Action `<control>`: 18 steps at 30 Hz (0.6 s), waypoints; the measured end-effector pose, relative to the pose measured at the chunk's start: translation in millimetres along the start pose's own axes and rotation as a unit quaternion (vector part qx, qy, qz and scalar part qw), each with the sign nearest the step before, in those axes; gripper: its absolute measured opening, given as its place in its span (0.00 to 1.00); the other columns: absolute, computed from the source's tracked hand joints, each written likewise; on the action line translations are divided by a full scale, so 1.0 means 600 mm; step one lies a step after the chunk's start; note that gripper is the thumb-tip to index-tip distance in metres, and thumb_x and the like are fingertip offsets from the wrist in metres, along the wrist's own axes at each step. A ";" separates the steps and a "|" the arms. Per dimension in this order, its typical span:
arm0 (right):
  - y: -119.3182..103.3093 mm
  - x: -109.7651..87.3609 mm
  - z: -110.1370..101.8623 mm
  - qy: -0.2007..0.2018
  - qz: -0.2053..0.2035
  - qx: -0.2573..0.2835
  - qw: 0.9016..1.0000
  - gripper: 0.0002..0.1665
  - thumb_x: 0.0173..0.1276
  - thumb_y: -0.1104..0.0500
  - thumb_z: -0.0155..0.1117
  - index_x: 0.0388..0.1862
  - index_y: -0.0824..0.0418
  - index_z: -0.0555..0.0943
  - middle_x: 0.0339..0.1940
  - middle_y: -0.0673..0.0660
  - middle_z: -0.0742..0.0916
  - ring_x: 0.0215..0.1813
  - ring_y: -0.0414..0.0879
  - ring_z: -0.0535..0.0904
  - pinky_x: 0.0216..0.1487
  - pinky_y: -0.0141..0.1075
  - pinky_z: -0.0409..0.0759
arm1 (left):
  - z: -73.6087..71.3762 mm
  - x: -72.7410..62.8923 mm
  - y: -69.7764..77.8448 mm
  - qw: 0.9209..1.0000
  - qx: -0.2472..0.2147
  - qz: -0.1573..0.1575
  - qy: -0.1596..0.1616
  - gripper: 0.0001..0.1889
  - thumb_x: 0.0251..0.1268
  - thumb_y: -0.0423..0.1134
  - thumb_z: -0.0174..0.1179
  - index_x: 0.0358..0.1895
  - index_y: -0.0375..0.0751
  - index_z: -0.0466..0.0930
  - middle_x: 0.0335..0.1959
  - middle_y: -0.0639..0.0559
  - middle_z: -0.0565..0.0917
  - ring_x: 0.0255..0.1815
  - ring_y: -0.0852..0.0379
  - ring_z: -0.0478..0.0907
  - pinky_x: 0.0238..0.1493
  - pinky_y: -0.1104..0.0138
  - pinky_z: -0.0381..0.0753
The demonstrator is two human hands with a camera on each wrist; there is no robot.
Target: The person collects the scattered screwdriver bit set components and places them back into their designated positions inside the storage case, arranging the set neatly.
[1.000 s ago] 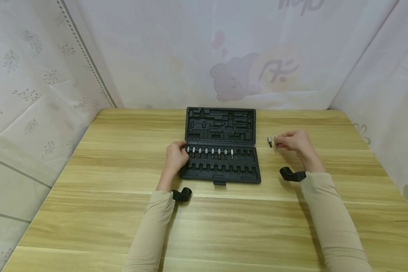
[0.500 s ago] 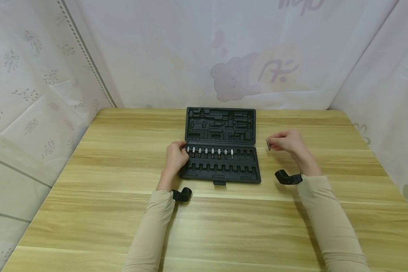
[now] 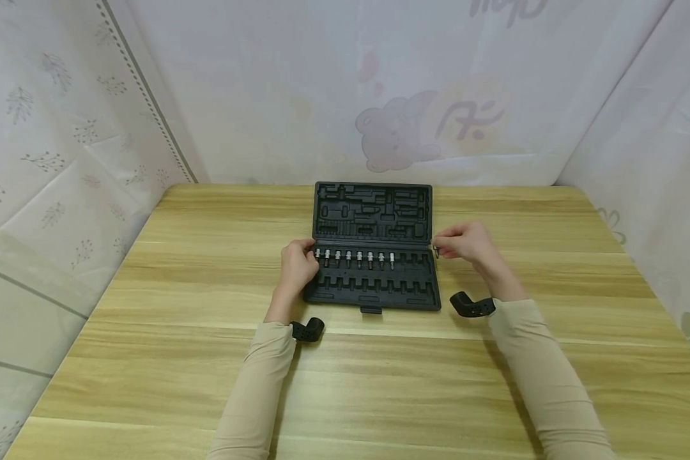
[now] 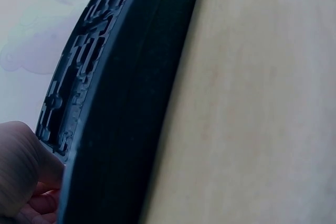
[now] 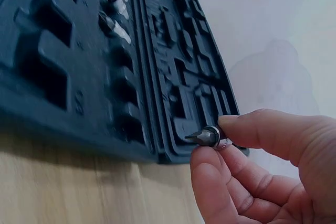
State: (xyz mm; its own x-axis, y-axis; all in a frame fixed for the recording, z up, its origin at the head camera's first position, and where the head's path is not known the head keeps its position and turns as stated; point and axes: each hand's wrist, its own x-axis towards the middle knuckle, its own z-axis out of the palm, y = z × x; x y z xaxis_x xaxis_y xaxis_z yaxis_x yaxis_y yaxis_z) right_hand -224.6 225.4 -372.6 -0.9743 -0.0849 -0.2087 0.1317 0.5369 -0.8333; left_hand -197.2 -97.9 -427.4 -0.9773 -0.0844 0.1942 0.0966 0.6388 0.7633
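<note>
A black socket case (image 3: pixel 372 305) lies unfolded on the wooden table, its moulded lid (image 3: pixel 372 214) at the back. My left hand (image 3: pixel 298 263) grips the case's left edge near the hinge; in the left wrist view, part of that hand shows beyond the case's dark side wall. Several silver bit sockets (image 3: pixel 359 257) stand in a row in the upper slots, from the left side to past the middle. My right hand (image 3: pixel 466 243) pinches one bit socket (image 5: pixel 206 137) between thumb and fingers, beside the case's right edge. The dark pointed tip sticks out, while the fingers partly hide the silver end.
More moulded slots (image 5: pixel 44 72) run along the front row of the case. A latch (image 3: pixel 371 310) projects from its front edge. The wooden table (image 3: pixel 374 390) extends around the case, with printed cloth (image 3: pixel 276 89) hanging behind it.
My right hand has moved left from the small sockets on the table to the case's right edge, carrying a bit socket. My left hand has stayed on the case.
</note>
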 end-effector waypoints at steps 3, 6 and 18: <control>-0.005 0.000 0.010 -0.007 0.002 0.000 1.000 0.22 0.63 0.60 0.64 0.48 0.79 0.77 0.27 0.53 0.85 0.28 0.41 0.82 0.39 0.41 0.82 | 0.000 0.000 0.000 1.000 0.001 0.000 0.000 0.16 0.57 0.21 0.50 0.49 0.24 0.79 0.41 0.33 0.82 0.39 0.43 0.79 0.42 0.56 0.78; -0.009 0.001 0.020 -0.012 0.003 -0.002 1.000 0.21 0.63 0.61 0.64 0.48 0.78 0.78 0.29 0.54 0.85 0.27 0.40 0.82 0.40 0.41 0.82 | 0.000 0.000 0.000 1.000 0.002 -0.002 -0.002 0.17 0.57 0.21 0.49 0.49 0.24 0.79 0.41 0.33 0.82 0.39 0.43 0.79 0.42 0.55 0.78; -0.017 0.012 0.063 -0.029 -0.006 -0.025 0.999 0.15 0.64 0.63 0.62 0.43 0.75 0.81 0.35 0.63 0.86 0.28 0.42 0.83 0.35 0.37 0.82 | -0.001 0.000 0.000 1.000 0.000 -0.003 0.000 0.17 0.57 0.21 0.49 0.49 0.24 0.79 0.40 0.33 0.82 0.38 0.43 0.80 0.41 0.55 0.78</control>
State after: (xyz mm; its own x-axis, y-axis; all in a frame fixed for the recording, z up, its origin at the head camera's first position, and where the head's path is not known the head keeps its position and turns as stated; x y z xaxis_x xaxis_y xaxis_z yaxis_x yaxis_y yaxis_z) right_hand -225.8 187.4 -384.9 -0.9633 -0.1402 -0.2290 0.1086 0.5765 -0.8099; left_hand -197.3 -98.0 -426.9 -0.9779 -0.0879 0.1898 0.0911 0.6381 0.7645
